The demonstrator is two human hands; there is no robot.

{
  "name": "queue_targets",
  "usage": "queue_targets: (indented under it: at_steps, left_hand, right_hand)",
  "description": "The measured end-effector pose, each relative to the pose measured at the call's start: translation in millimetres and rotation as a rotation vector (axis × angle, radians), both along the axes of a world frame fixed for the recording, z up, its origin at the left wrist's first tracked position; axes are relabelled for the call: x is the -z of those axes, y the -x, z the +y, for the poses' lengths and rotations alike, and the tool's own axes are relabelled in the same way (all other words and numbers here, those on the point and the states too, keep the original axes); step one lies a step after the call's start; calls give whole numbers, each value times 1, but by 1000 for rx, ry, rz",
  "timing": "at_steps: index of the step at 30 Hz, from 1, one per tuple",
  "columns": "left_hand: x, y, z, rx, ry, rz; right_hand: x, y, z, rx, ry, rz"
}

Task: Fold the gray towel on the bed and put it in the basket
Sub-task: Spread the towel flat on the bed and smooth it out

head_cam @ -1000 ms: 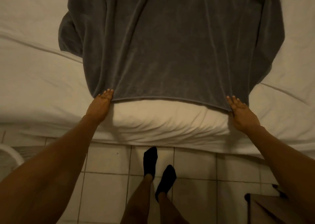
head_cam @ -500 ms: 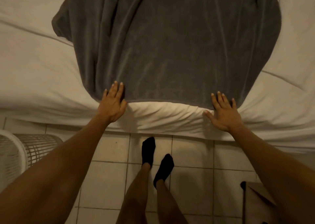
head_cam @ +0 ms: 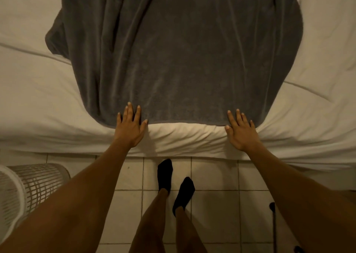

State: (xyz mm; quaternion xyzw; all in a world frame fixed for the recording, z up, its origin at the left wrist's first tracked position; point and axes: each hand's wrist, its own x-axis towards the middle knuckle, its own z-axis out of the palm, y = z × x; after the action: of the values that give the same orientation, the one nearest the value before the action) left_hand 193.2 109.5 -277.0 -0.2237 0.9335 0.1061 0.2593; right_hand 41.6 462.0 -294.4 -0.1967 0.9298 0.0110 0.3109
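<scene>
The gray towel (head_cam: 183, 52) lies spread lengthwise on the white bed (head_cam: 34, 102), its near hem close to the bed's front edge and its left side bunched in folds. My left hand (head_cam: 130, 128) lies flat with straight fingers on the hem's near left part. My right hand (head_cam: 240, 132) lies flat the same way on the near right part. Both palms rest on the sheet with fingertips on the towel. The white slatted basket (head_cam: 28, 187) stands on the floor at the lower left, partly behind my left arm.
Pale floor tiles (head_cam: 213, 177) run along the bed's front edge, where my feet in black socks (head_cam: 164, 174) stand. A dark piece of furniture (head_cam: 273, 223) shows at the lower right.
Both hands have let go of the towel's near corners and moved inward, now lying flat on the hem. The view has shifted, bringing more of the basket into sight.
</scene>
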Motion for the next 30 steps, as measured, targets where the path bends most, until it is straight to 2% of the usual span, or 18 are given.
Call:
queue_targets:
  at_steps: [5, 12, 21, 30]
  left_hand:
    - [-17, 41, 4, 26, -15, 19]
    - [-41, 148, 30, 191, 5, 63]
    - [-29, 314, 105, 344, -20, 99]
    - [-27, 483, 197, 473, 6, 223]
  right_hand:
    - [-36, 16, -2, 85, 39, 48]
    - [-68, 77, 14, 302, 68, 132]
    - [-40, 195, 66, 599, 145, 145]
    - [0, 283, 86, 667, 290, 177]
